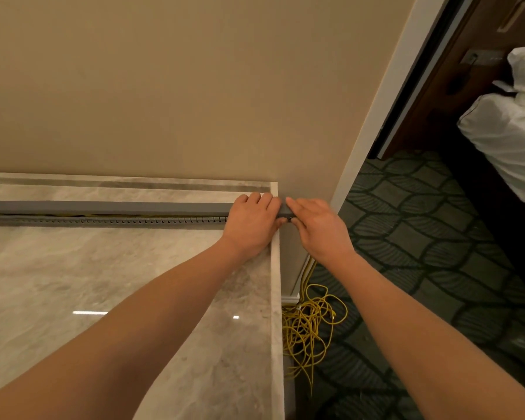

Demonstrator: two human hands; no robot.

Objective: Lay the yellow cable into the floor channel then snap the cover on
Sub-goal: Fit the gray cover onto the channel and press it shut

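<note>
Hands meet at the channel's right end: left hand point(250, 221) palm-down, fingers curled over the grey cover point(109, 205); right hand point(317, 227) pinching its tip. Marble floor point(73, 268), beige wall point(164, 86), patterned carpet point(421, 222). Slotted channel point(118, 220) partly uncovered; yellow cable point(309, 325) coiled at 5 o'clock
</note>
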